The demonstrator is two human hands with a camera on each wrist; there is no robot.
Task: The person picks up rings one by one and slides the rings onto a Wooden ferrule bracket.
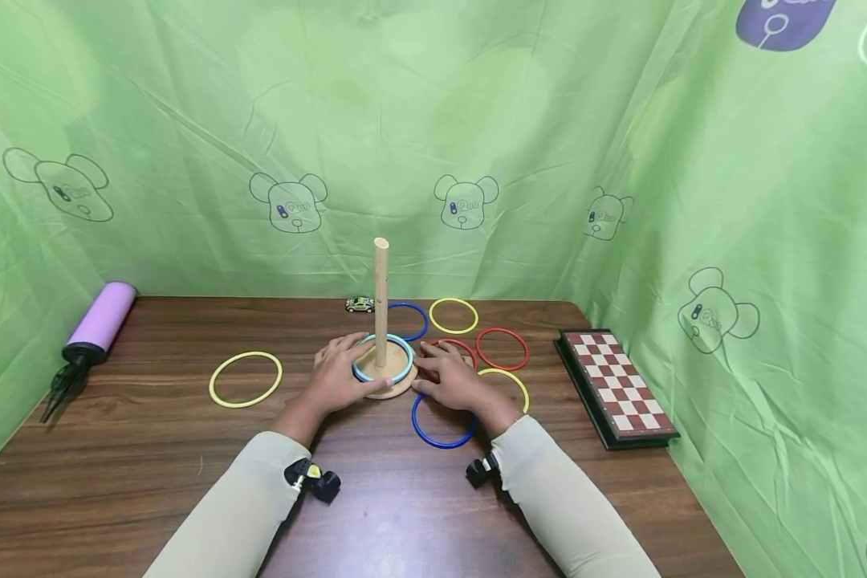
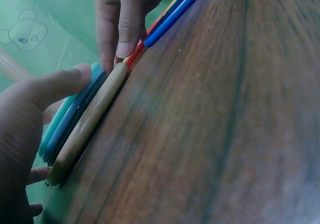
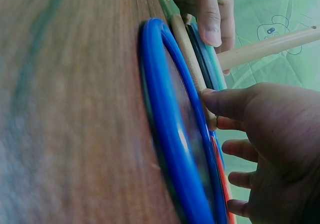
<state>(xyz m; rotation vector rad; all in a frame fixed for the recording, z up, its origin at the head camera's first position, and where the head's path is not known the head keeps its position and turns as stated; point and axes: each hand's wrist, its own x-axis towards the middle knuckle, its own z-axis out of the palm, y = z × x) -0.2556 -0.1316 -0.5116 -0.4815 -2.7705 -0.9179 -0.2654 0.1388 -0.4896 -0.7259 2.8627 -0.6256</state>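
A round wooden base (image 1: 392, 391) with an upright wooden peg (image 1: 381, 305) stands mid-table. Around the peg, a light blue ring (image 1: 409, 363) lies over darker blue rings (image 2: 81, 118) on the base. My left hand (image 1: 338, 376) holds the light blue ring from the left, its thumb over the near edge and its fingers along the far side. On the right, my right hand (image 1: 449, 377) touches the base's edge with its thumb, other fingers loosely spread. Under and beside this hand lie a red ring (image 1: 466, 347), a blue ring (image 1: 444, 446) and a yellow ring (image 1: 523, 388).
Left of the base lies another yellow ring (image 1: 246, 404). Behind are a blue ring (image 1: 425, 319), a yellow ring (image 1: 453, 331), a red ring (image 1: 502, 368) and a toy car (image 1: 360, 304). A chessboard (image 1: 616, 381) sits at right, a purple hand pump (image 1: 103, 317) at left.
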